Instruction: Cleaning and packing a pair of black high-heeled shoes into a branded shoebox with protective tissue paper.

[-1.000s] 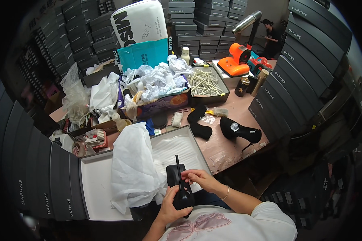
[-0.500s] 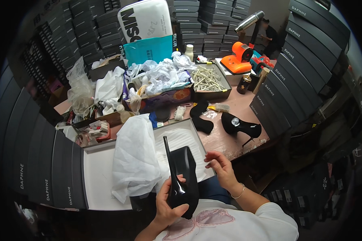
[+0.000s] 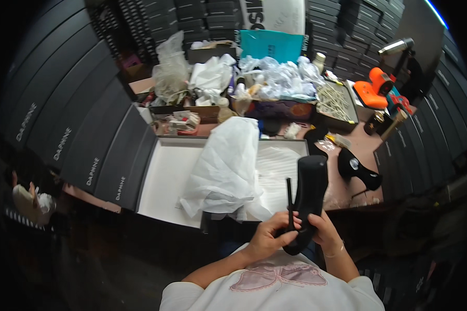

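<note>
Both my hands hold a black high-heeled shoe (image 3: 310, 181) in front of my chest, its sole side showing and its thin heel pointing away from me. My left hand (image 3: 272, 236) closes around the base of the heel. On the other side, my right hand (image 3: 324, 230) grips the shoe's edge with the thumb laid on it. A second black high-heeled shoe (image 3: 352, 167) with a round shiny ornament rests on the table to the right. Just beyond my hands lies an open white shoebox (image 3: 166, 168), with white tissue paper (image 3: 220, 166) draped across its middle.
Dark shoeboxes (image 3: 83, 150) stand stacked at the left, and more (image 3: 425, 140) rise at the right. Along the back sit a box of crumpled paper (image 3: 280, 78), a tray of pale sticks (image 3: 332, 103) and an orange device (image 3: 373, 90). A brush (image 3: 340, 140) lies near the second shoe.
My right hand, free and apart before, now grips the shoe together with my left. The shoe has turned so its sole side shows. My view has swung left.
</note>
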### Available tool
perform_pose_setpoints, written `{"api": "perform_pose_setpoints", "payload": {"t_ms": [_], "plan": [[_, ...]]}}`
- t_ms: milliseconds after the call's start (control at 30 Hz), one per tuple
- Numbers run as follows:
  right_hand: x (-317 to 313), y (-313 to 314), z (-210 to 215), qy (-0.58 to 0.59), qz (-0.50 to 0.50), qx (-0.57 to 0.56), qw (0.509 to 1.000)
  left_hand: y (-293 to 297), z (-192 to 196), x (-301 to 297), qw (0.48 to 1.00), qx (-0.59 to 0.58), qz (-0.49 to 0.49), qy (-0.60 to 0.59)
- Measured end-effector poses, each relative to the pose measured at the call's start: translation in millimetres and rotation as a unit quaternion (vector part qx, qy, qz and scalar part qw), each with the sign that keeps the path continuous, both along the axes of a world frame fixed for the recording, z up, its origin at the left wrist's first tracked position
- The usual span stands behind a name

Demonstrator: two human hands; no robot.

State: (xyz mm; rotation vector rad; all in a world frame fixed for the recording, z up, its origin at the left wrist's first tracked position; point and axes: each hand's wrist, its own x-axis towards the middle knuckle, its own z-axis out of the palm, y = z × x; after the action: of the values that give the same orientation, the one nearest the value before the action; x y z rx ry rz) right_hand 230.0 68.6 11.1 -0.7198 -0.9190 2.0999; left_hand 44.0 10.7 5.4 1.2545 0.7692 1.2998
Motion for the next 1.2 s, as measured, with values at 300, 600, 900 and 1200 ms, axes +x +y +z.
{"api": "perform_pose_setpoints", "payload": {"t_ms": [300,600,900,1200], "plan": [[-4,0,-37,0.024,0.013,-0.124,0.992,4,-11,-3,0.997,-0.072,0.035,0.006],[-12,9,-20,-0.142,0.059,0.052,0.987,16,-9,-7,0.952,-0.132,0.087,-0.263],[2,17,-27,-0.196,0.066,0.203,0.957,23,-9,6,0.938,-0.224,0.101,-0.246],[-1,-8,-33,-0.015,-0.013,0.100,0.995,42,-5,3,0.892,-0.227,0.173,-0.351]]}}
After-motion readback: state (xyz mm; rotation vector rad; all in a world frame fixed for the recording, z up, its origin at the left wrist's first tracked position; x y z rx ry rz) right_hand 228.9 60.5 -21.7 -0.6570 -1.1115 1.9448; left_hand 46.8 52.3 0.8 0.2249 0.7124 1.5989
